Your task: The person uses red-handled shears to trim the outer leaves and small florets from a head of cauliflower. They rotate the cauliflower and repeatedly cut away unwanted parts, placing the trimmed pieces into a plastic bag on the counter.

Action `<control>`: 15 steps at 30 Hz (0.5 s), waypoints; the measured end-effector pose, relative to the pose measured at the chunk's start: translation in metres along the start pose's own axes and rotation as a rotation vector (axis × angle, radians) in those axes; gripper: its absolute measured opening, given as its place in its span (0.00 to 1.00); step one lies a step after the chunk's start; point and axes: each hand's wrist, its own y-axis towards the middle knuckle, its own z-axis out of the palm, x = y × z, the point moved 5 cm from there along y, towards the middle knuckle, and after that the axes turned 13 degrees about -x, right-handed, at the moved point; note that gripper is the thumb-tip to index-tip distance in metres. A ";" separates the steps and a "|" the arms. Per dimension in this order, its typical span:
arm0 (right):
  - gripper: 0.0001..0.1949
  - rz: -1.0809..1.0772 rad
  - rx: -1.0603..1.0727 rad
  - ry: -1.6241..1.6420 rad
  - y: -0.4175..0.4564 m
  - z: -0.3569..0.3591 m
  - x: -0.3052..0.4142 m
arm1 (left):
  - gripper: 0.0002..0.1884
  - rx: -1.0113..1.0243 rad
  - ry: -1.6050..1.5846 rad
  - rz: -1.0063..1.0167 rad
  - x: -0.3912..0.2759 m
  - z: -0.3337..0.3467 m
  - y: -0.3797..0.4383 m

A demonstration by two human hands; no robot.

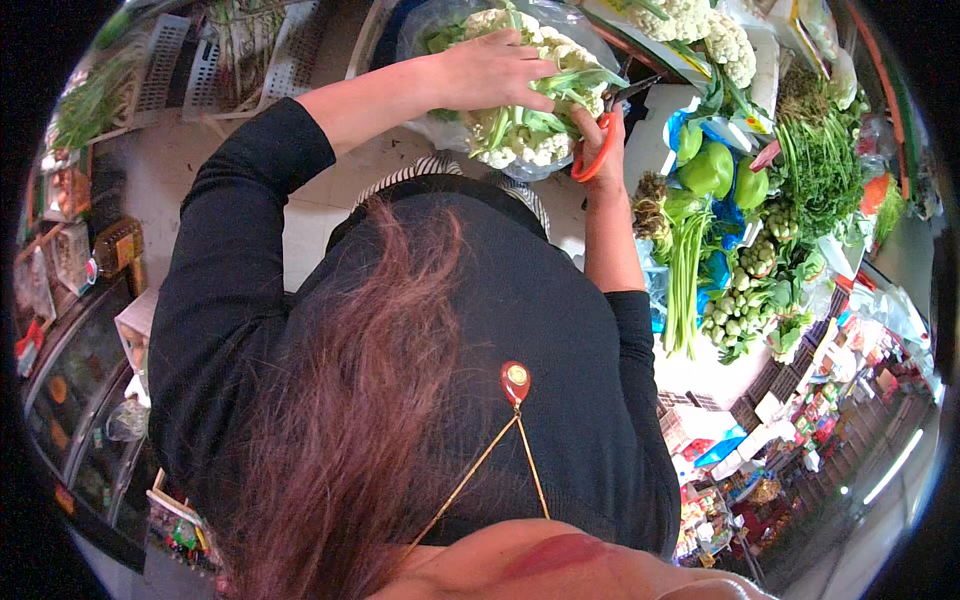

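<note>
A large cauliflower (521, 146) with green leaves sits in a clear plastic bag (420, 41) at the top middle. My left hand (499, 73) holds the cauliflower from above, its fingers spread over the curds and leaves; the thumb is hidden. At the head's right side, my right hand (609, 142) grips scissors (598, 159) by their red-orange handles. Their dark blades extend up and to the right, away from the cauliflower. A pale leaf stem (589, 80) reaches towards the scissors.
On the right are more cauliflowers (679, 19), green peppers (706, 169), long green stalks (682, 277) and leafy herbs (821, 165). White plastic crates (202, 79) stand at the upper left. A glass-fronted case (75, 405) is at the lower left. Tiled floor (169, 187) shows beside me.
</note>
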 end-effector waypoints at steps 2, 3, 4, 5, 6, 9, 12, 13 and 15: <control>0.24 0.073 0.005 -0.027 0.005 -0.014 0.000 | 0.21 0.047 -0.008 0.012 0.001 -0.005 -0.002; 0.24 0.109 0.006 -0.038 0.008 -0.023 -0.001 | 0.20 0.071 0.007 0.040 0.001 -0.007 -0.005; 0.24 -0.059 -0.024 -0.272 0.010 -0.029 0.011 | 0.19 0.096 0.019 0.064 0.001 -0.008 -0.008; 0.20 -0.178 -0.030 -0.535 0.011 -0.032 0.022 | 0.19 0.121 0.032 0.087 0.002 -0.008 -0.011; 0.19 -0.400 -0.068 -0.777 0.008 -0.035 0.038 | 0.17 0.114 0.056 0.117 0.004 -0.004 -0.017; 0.17 -0.773 -0.081 -1.220 -0.006 -0.022 0.067 | 0.16 0.185 0.085 0.137 0.012 -0.004 -0.029; 0.19 -0.995 0.008 -1.265 -0.016 -0.009 0.070 | 0.16 0.185 0.056 0.086 0.015 -0.014 -0.033; 0.19 -0.994 0.006 -1.283 -0.018 -0.006 0.066 | 0.17 0.183 0.053 0.076 0.017 -0.017 -0.035; 0.19 -0.999 0.008 -1.314 -0.020 0.000 0.057 | 0.18 0.143 0.040 0.070 0.018 -0.018 -0.039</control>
